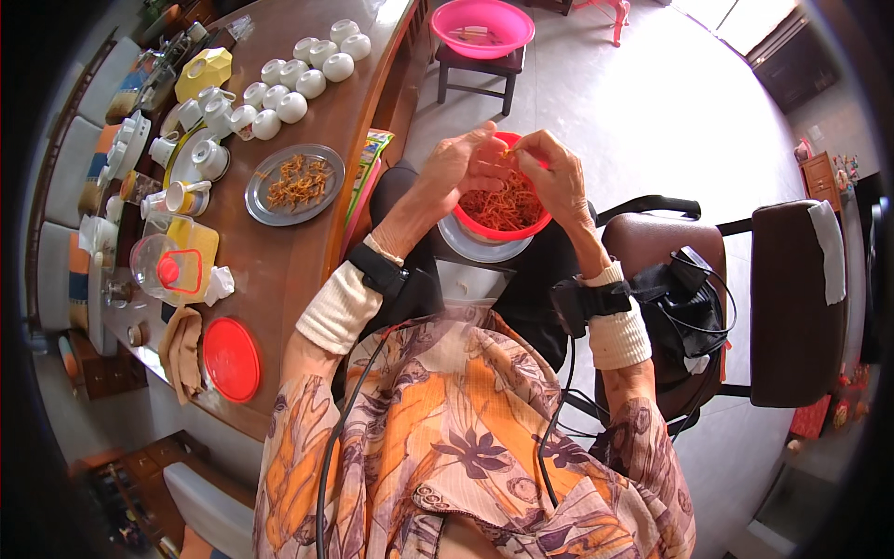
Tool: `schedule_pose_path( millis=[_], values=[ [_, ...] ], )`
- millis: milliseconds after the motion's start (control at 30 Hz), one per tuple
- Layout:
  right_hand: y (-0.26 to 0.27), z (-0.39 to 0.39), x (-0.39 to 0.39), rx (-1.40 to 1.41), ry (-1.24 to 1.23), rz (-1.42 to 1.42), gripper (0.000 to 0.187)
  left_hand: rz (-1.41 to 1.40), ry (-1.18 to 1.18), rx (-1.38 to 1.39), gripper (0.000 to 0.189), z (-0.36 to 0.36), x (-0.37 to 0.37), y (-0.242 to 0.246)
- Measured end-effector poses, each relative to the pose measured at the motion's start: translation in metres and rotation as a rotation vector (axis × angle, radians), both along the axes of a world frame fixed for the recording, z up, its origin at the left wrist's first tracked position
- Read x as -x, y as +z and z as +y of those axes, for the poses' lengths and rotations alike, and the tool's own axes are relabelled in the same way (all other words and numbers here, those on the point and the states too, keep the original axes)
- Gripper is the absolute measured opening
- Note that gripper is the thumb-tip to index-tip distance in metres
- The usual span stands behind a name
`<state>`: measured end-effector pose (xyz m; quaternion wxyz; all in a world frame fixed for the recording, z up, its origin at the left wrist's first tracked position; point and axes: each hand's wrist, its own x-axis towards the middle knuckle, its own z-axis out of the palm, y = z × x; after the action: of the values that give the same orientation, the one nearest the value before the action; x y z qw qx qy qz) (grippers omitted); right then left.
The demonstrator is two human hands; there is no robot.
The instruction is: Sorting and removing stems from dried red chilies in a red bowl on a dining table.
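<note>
A round tub with a red rim [480, 229] sits before me between my knees, filled with thin dried orange-red strands [504, 202], perhaps dried cordyceps. Cupped over the tub's left side, my left hand [454, 169] has its palm turned inward and fingers extended; no held thing shows in it. My right hand [559, 175] pinches a small yellow-orange piece [508, 153] between thumb and fingertip, close to the left fingers. Beneath the tub shows a pale round plate or lid [482, 249]. On the table to my left, a metal plate [260, 207] carries a loose heap of orange strands [297, 183].
Several upturned white cups [292, 107] stand on the wooden table [293, 272]. Nearer lie a red round lid [232, 360], a brown cloth [183, 353] and a clear plastic container [164, 262]. A pink basin [482, 28] rests on a stool ahead; a brown chair [649, 237] is at right.
</note>
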<state>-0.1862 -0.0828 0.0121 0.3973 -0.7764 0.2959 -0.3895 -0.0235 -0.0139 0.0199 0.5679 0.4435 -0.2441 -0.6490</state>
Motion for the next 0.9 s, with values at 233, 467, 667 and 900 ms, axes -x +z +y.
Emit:
schedule_pose_path(
  millis=[233,467,667,900],
  values=[
    [0.002,0.000,-0.005,0.139,0.006,0.027,0.012,-0.045,-0.079,0.053,0.025,-0.004,0.000,-0.009],
    [-0.005,-0.003,-0.007,0.159,-0.007,0.090,0.008,0.050,-0.056,0.007,0.022,-0.005,-0.002,-0.015],
    [-0.001,-0.005,-0.008,0.100,-0.051,0.078,0.010,0.090,-0.027,0.020,0.025,-0.003,-0.002,-0.012],
    [-0.004,-0.004,-0.025,0.035,-0.060,0.068,0.015,0.054,0.100,0.088,0.016,0.017,-0.012,-0.014]
  ],
)
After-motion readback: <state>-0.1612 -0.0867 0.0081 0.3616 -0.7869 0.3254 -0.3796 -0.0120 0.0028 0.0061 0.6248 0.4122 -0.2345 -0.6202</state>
